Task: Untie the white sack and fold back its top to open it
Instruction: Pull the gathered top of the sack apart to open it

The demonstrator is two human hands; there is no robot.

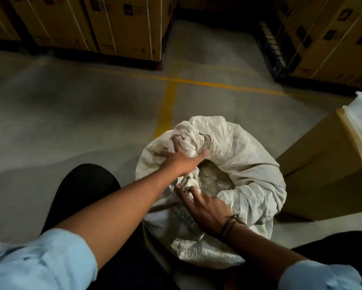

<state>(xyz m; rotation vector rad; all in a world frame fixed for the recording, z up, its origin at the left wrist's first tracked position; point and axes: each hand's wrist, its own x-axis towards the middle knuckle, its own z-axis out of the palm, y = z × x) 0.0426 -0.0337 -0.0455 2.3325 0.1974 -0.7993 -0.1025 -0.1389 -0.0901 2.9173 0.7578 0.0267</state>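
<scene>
While you sit low on the concrete floor (71, 105), strapped stacks of cardboard cartons (123, 24) stand along the far side and a single brown box (322, 174) sits close on your right. The white sack (255, 164) stands on the floor between your knees, just left of that box. Its mouth is open, with the top rolled back into a thick collar along the far and right sides, and pale contents (213, 178) show inside.

Your left arm (113, 206) stretches forward, almost straight, across to the sack's far-left rim. There your left grip (182, 158) lies palm down with fingers splayed and straight over the bunched fabric, the thumb pointing right against the roll; it is open and pressing.

Your right grip (207, 208) rests on the near edge, wrist bent inward and fingers reaching nearly straight onto crumpled fabric. Whether it pinches that fabric cannot be told. A dark cord band (230, 223) circles that wrist.
</scene>
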